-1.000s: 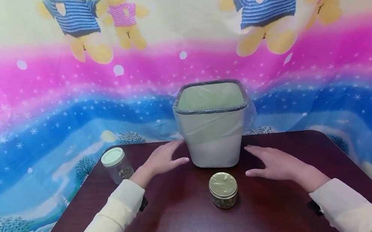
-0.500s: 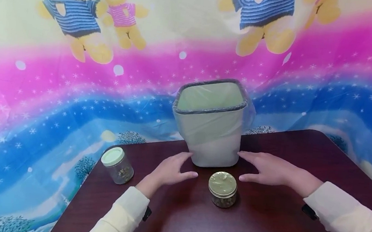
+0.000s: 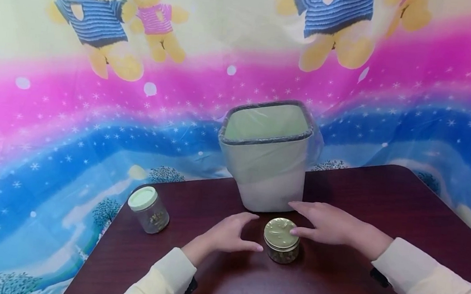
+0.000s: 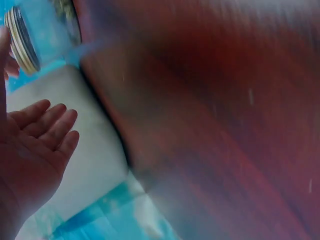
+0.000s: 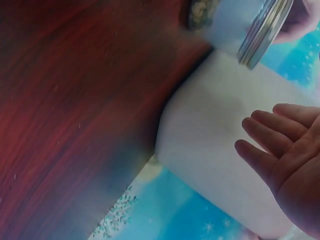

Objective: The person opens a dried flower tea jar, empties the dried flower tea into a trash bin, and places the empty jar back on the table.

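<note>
A clear jar with a gold lid stands upright on the table, with small brownish pieces in its bottom. My left hand is just left of it, thumb and fingers spread apart and holding nothing. On the other side is my right hand, its thumb tip overlapping the lid's edge in the head view and its fingers stretched out behind. In the left wrist view the fingers are extended beside the jar. The right wrist view likewise shows straight fingers near the gold lid.
A whitish bin lined with a clear bag stands right behind the jar. Farther left, near the table's edge, is a second jar with a pale green lid. A patterned cloth hangs behind the dark red table.
Both hands have come from the sides of the bin toward the gold-lidded jar, the left moving rightward and nearer, the right moving leftward and nearer. Jars and bin have stayed in place.
</note>
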`<state>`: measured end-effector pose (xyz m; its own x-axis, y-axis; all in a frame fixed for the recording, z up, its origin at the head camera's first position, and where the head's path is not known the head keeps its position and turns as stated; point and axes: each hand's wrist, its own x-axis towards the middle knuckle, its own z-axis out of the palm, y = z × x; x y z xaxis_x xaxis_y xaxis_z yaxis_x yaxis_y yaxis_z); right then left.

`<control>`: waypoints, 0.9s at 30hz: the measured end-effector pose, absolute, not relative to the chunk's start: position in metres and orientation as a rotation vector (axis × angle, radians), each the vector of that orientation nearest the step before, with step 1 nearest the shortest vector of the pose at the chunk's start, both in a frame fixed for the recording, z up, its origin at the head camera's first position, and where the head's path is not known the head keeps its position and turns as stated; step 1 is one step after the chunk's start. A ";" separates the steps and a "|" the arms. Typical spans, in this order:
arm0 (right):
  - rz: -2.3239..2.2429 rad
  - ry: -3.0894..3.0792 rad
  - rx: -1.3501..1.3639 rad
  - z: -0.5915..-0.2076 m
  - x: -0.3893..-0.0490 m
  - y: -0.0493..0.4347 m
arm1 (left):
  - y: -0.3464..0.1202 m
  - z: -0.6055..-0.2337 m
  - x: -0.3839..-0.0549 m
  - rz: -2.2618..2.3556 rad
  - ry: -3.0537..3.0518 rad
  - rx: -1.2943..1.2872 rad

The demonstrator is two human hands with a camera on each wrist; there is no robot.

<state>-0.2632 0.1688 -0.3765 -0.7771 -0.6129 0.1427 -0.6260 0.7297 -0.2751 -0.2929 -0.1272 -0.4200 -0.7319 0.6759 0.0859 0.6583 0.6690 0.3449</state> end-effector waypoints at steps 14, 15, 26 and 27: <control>0.517 -2.793 1.000 -0.389 -0.253 0.144 | -0.101 -0.444 -0.284 0.814 2.743 1.066; 0.524 -2.791 0.985 -0.389 -0.252 0.142 | -0.100 -0.446 -0.284 0.826 2.743 1.072; 0.607 -2.879 0.821 -0.396 -0.247 0.135 | -0.085 -0.456 -0.281 1.029 2.690 0.975; 0.621 -2.887 0.820 -0.397 -0.247 0.134 | -0.084 -0.456 -0.281 1.038 2.692 0.963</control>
<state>-0.2474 0.1342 -0.3966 -0.8541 -0.4876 0.1808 -0.5188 0.7751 -0.3607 -0.2809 -0.0840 -0.4558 -0.7949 0.5933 0.1273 0.5250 0.5673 0.6344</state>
